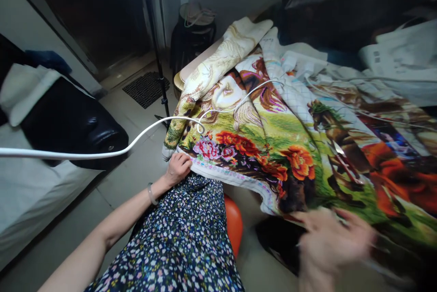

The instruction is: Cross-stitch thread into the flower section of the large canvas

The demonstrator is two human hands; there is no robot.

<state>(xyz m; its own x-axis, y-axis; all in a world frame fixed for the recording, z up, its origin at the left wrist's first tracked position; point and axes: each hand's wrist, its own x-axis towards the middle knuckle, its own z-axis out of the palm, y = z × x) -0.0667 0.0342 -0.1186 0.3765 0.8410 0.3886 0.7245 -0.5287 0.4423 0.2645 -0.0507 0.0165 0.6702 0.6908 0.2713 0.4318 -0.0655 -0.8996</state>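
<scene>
A large cross-stitch cloth (252,137) with horses and orange and pink flowers is draped over the table, its near edge hanging over. My left hand (179,167) is closed on the white margin at the cloth's near left corner, beside the rolled-up part (218,62). At the lower right, my right hand (336,237) is smeared by motion, close to the cloth's near edge. Its fingers look bent, but whether they hold anything cannot be made out. A white cable (150,127) runs across the view above my left hand and over the cloth.
A printed horse picture (344,155) covers the table's right side. White bags (406,50) lie at the back right. A black stool (193,32) and a thin black stand (160,69) are behind. On the left is a black leather-like item (71,119). An orange seat (232,223) shows below.
</scene>
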